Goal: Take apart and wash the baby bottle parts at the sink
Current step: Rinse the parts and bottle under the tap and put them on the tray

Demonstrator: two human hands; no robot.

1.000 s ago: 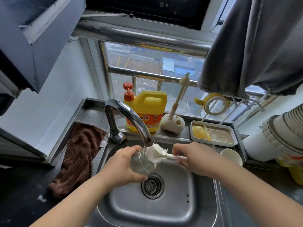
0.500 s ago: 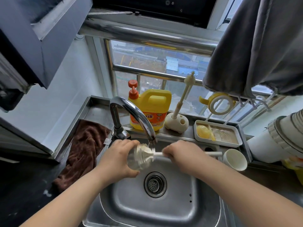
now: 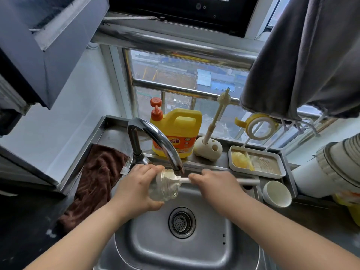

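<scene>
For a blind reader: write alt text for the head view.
Over a steel sink, the left hand holds a clear bottle sideways under the faucet while the right hand pushes a white brush inside. Yellow detergent jug behind.

The brush (image 3: 176, 180) head, outside the bottle (image 3: 164, 187) mouth a second ago, now sits deep inside the glass. The right hand (image 3: 216, 184) has slid toward nine o'clock along the handle, its tail end showing at three o'clock. The left hand (image 3: 136, 187) has tipped the bottle flatter, mouth under the tap (image 3: 155, 141) spout.
</scene>
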